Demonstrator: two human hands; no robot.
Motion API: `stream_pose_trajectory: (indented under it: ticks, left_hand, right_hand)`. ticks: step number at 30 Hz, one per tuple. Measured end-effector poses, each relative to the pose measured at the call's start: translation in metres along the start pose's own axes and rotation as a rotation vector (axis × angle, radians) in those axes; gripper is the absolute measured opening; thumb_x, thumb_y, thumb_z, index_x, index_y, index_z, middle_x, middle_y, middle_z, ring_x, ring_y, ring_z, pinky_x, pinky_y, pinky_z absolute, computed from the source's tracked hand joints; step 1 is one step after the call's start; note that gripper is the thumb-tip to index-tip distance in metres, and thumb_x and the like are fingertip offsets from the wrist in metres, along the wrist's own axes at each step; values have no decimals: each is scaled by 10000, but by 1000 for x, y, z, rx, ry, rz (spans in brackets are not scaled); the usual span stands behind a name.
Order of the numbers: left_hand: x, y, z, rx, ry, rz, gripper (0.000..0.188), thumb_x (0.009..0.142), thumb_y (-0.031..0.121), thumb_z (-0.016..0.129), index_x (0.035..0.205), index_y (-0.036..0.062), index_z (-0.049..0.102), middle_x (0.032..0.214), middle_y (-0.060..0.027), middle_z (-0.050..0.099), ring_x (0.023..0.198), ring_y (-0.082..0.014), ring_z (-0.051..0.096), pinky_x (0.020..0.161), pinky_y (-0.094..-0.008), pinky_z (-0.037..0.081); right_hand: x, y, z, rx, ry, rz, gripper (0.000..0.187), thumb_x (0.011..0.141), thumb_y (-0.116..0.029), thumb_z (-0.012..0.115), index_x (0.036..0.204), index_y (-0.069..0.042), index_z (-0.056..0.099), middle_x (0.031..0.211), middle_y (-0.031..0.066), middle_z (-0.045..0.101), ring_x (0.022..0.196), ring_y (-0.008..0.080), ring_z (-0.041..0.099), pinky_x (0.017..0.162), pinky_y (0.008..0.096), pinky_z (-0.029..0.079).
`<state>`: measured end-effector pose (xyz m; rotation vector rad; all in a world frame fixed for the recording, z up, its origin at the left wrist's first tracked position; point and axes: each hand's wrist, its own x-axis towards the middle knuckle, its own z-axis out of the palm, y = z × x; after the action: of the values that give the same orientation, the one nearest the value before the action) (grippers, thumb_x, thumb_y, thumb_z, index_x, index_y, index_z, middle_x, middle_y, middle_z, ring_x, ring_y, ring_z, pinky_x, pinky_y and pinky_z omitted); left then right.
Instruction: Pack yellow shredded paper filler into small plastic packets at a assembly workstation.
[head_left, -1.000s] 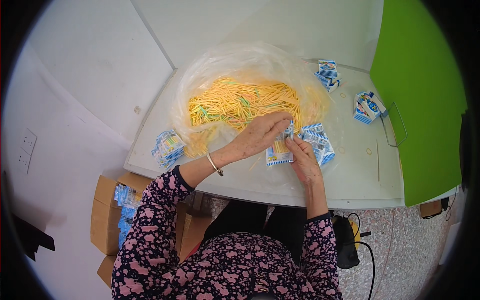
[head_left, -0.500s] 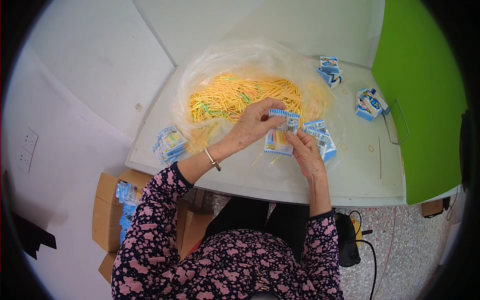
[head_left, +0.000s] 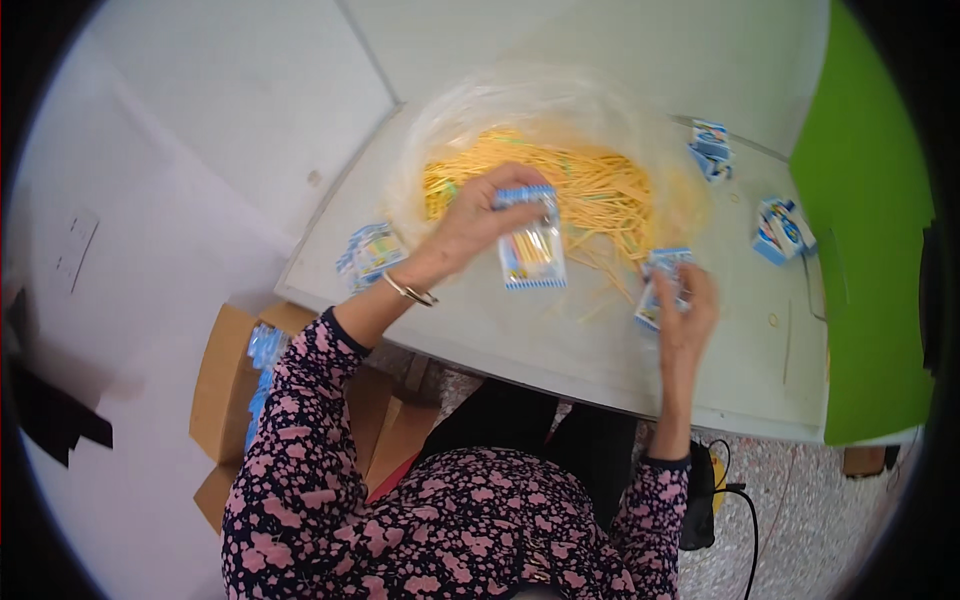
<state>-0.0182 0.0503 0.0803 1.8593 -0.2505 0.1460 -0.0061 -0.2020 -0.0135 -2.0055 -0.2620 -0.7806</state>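
My left hand point(head_left: 480, 225) is closed on the upper part of a small blue-and-white packet point(head_left: 533, 255), thumb across its front. Yellow sticks show through the packet's clear window. To the right, my right hand point(head_left: 688, 305) is slightly blurred, its thumb and bent fingers apart over a few similar packets point(head_left: 655, 262) on the table. Whether it touches them is hard to make out. Behind both hands lies a large clear plastic bag point(head_left: 415, 165), open and full of thin yellow sticks point(head_left: 590, 185) with a few green ones.
More packets point(head_left: 370, 250) are piled at the table's left edge. Blue-and-white packets point(head_left: 710, 150) and a bundle point(head_left: 783, 230) sit at the right, beside a green panel point(head_left: 870, 200). Below the table on the left stands an open cardboard box point(head_left: 222, 375) containing blue packets.
My right hand has let go of the packet and moved right to the other packets. My left hand keeps hold of it and has shifted left. The view has turned slightly.
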Motion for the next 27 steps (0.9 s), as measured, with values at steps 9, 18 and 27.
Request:
stream_pose_trajectory:
  ticks: [9, 18, 27]
  left_hand:
    - [-67, -55, -166, 276, 525, -214, 203, 794, 87, 620, 987, 32, 588, 828, -6, 595, 704, -70, 536, 603, -208, 433]
    - [-69, -123, -175, 1031, 577, -59, 286, 731, 146, 684, 977, 28, 596, 948, -90, 614, 847, -215, 574, 760, -343, 450]
    - [-1, -25, -5, 689, 173, 544, 227, 732, 181, 685, 911, 57, 620, 1009, -113, 597, 974, -280, 529, 813, -379, 404]
  right_hand:
    - [-15, 33, -6, -691, -99, 54, 391, 765, -343, 650, 915, 13, 586, 1094, 116, 501, 1003, 300, 445, 799, 419, 375]
    - [-19, 44, -5, -600, -66, -17, 207, 748, -225, 651, 850, -46, 627, 1101, 87, 513, 1025, 277, 441, 865, 438, 304]
    - [-15, 33, 2, -593, -54, -160, 150, 763, -149, 623, 848, -28, 602, 1084, 79, 531, 1011, 256, 465, 888, 426, 285]
